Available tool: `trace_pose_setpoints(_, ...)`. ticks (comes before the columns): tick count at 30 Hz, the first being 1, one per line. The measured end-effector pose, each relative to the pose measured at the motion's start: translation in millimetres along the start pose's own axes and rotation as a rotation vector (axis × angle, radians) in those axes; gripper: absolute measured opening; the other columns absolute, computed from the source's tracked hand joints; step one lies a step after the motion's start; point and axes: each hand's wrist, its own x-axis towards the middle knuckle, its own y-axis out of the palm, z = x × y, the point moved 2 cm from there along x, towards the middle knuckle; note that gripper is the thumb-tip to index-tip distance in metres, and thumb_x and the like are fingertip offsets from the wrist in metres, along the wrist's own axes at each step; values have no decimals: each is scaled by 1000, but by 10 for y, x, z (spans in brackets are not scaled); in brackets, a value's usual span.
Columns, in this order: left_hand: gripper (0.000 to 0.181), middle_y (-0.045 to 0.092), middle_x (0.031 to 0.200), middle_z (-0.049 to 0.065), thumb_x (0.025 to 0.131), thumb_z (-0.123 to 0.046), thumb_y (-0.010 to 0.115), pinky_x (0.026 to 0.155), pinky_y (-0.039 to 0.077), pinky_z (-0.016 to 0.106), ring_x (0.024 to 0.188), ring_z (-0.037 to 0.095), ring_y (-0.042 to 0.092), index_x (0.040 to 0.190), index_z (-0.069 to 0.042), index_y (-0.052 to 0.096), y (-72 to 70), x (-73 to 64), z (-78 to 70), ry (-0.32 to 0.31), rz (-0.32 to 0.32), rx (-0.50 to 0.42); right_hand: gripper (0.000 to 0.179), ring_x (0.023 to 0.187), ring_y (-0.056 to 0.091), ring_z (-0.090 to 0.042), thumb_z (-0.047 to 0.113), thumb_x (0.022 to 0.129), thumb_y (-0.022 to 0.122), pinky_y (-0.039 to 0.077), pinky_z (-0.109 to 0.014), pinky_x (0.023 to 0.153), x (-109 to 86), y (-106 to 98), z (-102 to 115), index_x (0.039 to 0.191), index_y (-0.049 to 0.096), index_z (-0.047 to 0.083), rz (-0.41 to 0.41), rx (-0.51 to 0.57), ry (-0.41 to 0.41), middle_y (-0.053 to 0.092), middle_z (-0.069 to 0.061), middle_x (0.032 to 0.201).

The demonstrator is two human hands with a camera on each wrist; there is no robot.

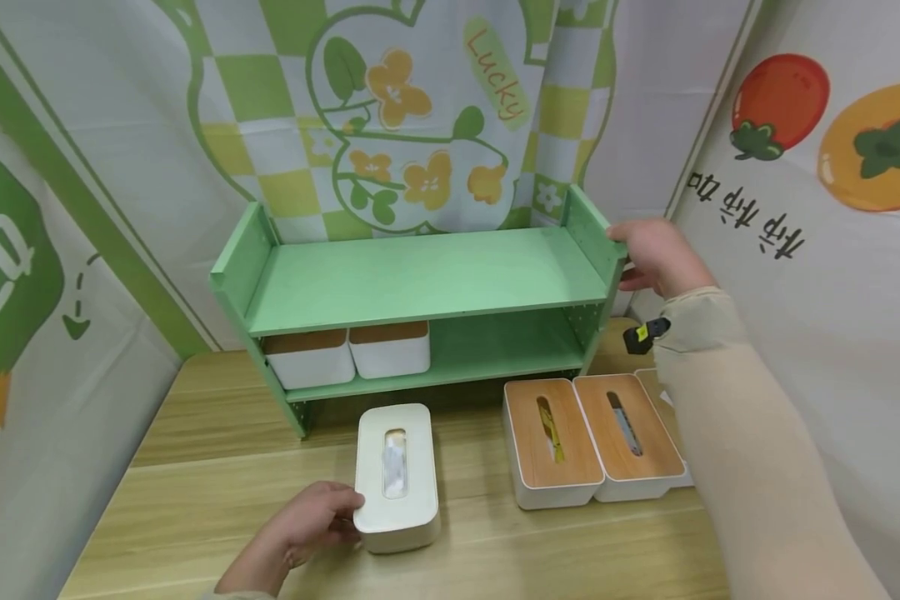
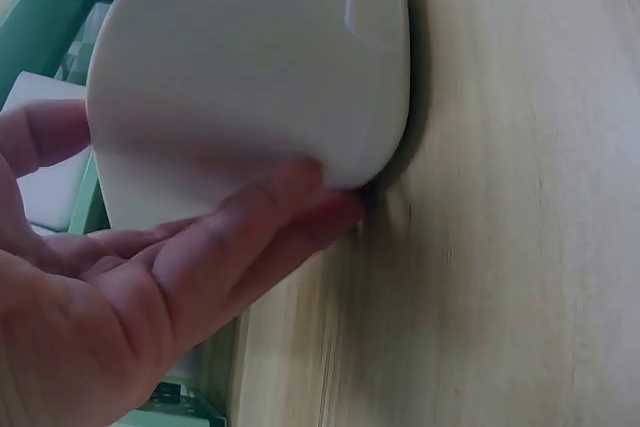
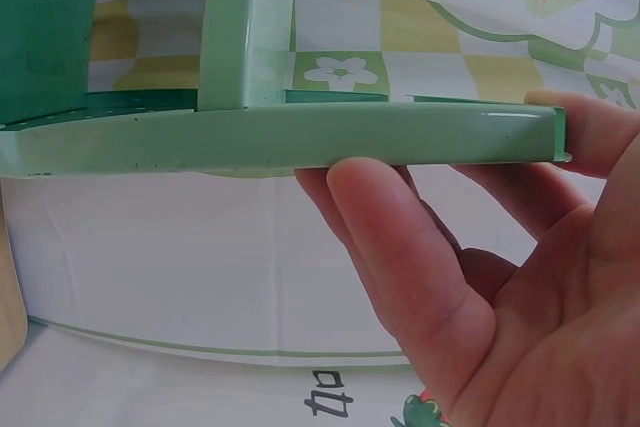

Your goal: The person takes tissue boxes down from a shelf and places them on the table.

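A cream-white tissue box [image 1: 396, 517] with a slotted lid stands on the table in front of the shelf. My left hand [image 1: 307, 525] is at its left front corner; in the left wrist view its fingers [image 2: 240, 227] lie fairly straight against the box wall [image 2: 240, 57], and the thumb touches the lid's edge. My right hand [image 1: 660, 254] holds the right side panel of the green two-tier shelf [image 1: 427, 275]. In the right wrist view, the thumb is at the panel's end [image 3: 480, 132] and the fingers [image 3: 400, 237] lie along its outer face.
Two white boxes with brown lids [image 1: 390, 358] sit on the shelf's lower tier, at left. Right of the tissue box, a wood-lidded box [image 1: 528, 417] stands beside another wood-lidded box [image 1: 652, 433]; a further one is partly behind my right sleeve. Printed cloth [image 1: 420, 125] hangs behind.
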Motion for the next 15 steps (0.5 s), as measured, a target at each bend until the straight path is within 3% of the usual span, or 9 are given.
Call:
trace_pose_setpoints(4, 35, 65, 86, 11, 98, -11, 53, 75, 56, 41, 79, 22, 63, 116, 19, 54, 9, -10, 15, -1, -28, 38, 53, 112, 58, -36, 37, 107, 43, 55, -43, 85, 5, 4, -9, 144, 44, -2, -3, 5, -3, 53, -20, 130)
trace_pose_setpoints(7, 48, 65, 98, 16, 97, -10, 55, 74, 56, 43, 82, 24, 64, 132, 20, 41, 54, -18, -24, 13, -136, 149, 54, 111, 58, -35, 38, 107, 43, 55, -43, 84, 10, 3, -19, 144, 44, -2, -3, 6, -5, 53, -20, 130)
trace_pose_setpoints(11, 63, 59, 116, 22, 90, -14, 67, 78, 54, 48, 98, 32, 63, 140, 12, 39, 155, -85, -180, 82, -323, 504, 54, 109, 59, -34, 38, 107, 43, 55, -42, 83, 19, -6, -28, 144, 44, -1, -2, 7, -7, 54, -20, 130)
trace_pose_setpoints(15, 45, 54, 116, 12, 82, -17, 74, 85, 50, 47, 106, 29, 56, 121, -1, 58, 220, -156, -279, 264, -424, 879, 54, 110, 59, -34, 39, 107, 42, 55, -42, 84, 21, -11, -29, 143, 45, -1, 1, 10, -6, 53, -19, 131)
